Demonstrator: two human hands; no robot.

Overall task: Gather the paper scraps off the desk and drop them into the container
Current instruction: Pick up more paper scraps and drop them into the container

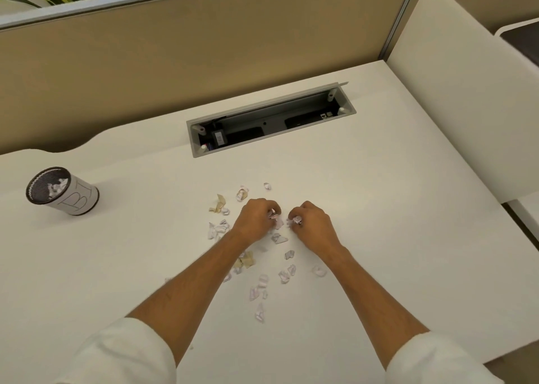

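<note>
Scraps (256, 255) litter the desk (379, 208) in a band running twelve to six, both hands (left (256, 219), right (312, 223)) pinching crumpled bits at centre, container (62, 191) upright at nine o'clock.

A white laminate surface (379, 208) carries scattered white and tan crumpled paper scraps (256, 290) at centre, a white cylindrical container (65, 192) upright at left, and a recessed grey cable tray (271, 119) behind.

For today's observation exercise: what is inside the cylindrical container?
Crumpled white paper scraps lie inside the cylindrical white container with a dark rim. Its wall hides anything deeper down.
</note>
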